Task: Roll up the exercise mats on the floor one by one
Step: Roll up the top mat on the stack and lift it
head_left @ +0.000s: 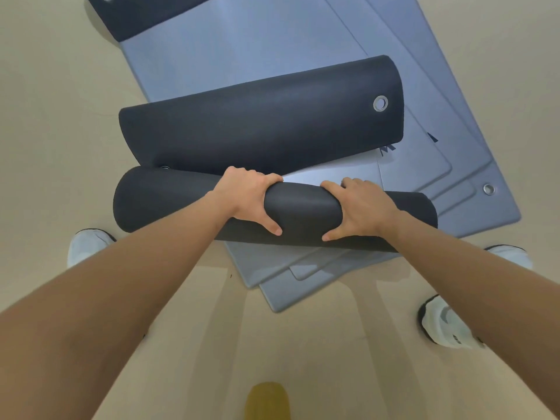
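Both left hand (245, 198) and right hand (363, 207) curl fingers (266, 177) over rolled mat (169, 198).

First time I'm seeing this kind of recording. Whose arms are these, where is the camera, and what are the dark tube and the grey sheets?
There is no machine here: a person wears a camera on the head, looking down, so the two bare arms are their own. The left hand and right hand each grip a dark rolled mat, fingers curled over its top, thumbs on the near side. It lies across a stack of flat grey-blue mats spread on the beige floor. Just beyond it lies a second dark curled mat with a metal eyelet.
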Demonstrator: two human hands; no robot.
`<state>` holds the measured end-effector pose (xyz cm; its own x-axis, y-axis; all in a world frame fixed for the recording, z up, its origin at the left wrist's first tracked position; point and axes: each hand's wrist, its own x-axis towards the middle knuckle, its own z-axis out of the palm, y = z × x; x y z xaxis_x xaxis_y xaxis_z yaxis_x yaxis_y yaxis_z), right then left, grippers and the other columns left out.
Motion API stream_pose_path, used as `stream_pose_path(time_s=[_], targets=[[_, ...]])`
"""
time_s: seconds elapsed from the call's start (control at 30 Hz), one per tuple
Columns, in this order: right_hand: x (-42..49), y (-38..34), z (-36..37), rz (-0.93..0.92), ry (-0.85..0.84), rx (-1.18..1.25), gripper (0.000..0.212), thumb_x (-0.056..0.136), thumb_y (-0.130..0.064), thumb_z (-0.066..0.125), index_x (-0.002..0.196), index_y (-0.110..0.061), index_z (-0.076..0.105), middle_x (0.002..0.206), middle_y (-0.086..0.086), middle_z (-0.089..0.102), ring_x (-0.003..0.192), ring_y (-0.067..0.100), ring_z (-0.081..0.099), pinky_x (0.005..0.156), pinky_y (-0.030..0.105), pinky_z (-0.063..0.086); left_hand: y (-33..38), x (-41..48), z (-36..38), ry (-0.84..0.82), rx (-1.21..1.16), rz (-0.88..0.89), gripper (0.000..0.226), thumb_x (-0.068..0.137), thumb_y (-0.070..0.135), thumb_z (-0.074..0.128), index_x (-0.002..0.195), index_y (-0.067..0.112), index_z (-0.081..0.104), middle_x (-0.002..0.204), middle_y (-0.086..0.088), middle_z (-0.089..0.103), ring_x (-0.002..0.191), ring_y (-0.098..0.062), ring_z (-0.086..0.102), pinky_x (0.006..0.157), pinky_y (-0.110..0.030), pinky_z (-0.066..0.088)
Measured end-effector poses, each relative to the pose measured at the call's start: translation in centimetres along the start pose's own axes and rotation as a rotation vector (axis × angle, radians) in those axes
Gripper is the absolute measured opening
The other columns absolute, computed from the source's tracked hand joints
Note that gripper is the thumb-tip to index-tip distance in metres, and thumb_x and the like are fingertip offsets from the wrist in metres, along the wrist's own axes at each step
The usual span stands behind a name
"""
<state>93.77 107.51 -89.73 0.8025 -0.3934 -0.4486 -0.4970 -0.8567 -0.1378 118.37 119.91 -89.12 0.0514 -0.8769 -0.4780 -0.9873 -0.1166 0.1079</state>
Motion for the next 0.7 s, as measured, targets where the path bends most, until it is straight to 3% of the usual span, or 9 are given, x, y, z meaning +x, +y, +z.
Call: stream_pose_path(time_s=[0.13,0.3,0.43,0.57,0.63,0.7], targets=[[-2.3,-2.1,0.1,-0.007,-0.085,0.069,0.101,0.064,-0.081,0.073,0.144,-0.029,0.039,0.093,-0.004,0.047,0.083,0.019,0.047,0.072,0.032,0.036,1.3,-3.0,0.3,-0.08,-0.052,-0.033,0.11,0.04,0.097,0.067,0.136,0.047,0.05,0.087,0.019,0.062,0.081,-0.017,0.057,0.066,-0.031,0.033],[-6.6,-4.7,2.9,-0.046,-0.246,0.122,0.106,0.063,-0.082,0.075,0.147,-0.03,0.038,0.107,0.001,0.061,0.095,0.025,0.062,0.076,0.033,0.043,4.4,-8.4,4.0,-0.216,-0.14,-0.033,0.108,0.039,0.096,0.069,0.134,0.048,0.051,0.089,0.019,0.063,0.085,-0.017,0.059,0.066,-0.032,0.035],[-9.4,-6.4,6.4,-0.086,-0.333,0.135,0.103,0.064,-0.078,0.077,0.146,-0.031,0.037,0.116,0.001,0.064,0.098,0.024,0.062,0.074,0.032,0.04,6.8,-11.5,7.7,-0.238,-0.134,-0.01,0.113,0.042,0.095,0.067,0.141,0.044,0.047,0.108,0.016,0.068,0.097,-0.017,0.064,0.073,-0.033,0.044],[-11.1,-5.9,8.1,-0.057,-0.331,0.203,0.095,0.069,-0.08,0.071,0.146,-0.032,0.043,0.126,-0.002,0.065,0.109,0.023,0.063,0.085,0.035,0.049,8.0,-12.8,9.9,-0.182,-0.089,0.032,0.122,0.048,0.095,0.064,0.152,0.036,0.038,0.137,0.007,0.06,0.117,-0.02,0.059,0.095,-0.038,0.049],[-11.5,-4.8,7.6,0.061,-0.191,0.349,0.081,0.079,-0.077,0.063,0.142,-0.026,0.055,0.13,-0.001,0.066,0.111,0.021,0.064,0.092,0.035,0.051,7.9,-13.1,10.2,-0.165,-0.082,0.048,0.123,0.05,0.097,0.062,0.153,0.035,0.036,0.144,0.007,0.056,0.121,-0.021,0.056,0.1,-0.038,0.047],[-11.1,-3.1,6.5,0.308,0.176,0.509,0.071,0.087,-0.066,0.063,0.142,-0.022,0.055,0.136,0.001,0.058,0.109,0.023,0.065,0.093,0.037,0.053,7.6,-12.9,10.1,-0.165,-0.081,0.06,0.124,0.051,0.098,0.061,0.155,0.035,0.034,0.147,0.007,0.054,0.123,-0.021,0.055,0.1,-0.037,0.047]])
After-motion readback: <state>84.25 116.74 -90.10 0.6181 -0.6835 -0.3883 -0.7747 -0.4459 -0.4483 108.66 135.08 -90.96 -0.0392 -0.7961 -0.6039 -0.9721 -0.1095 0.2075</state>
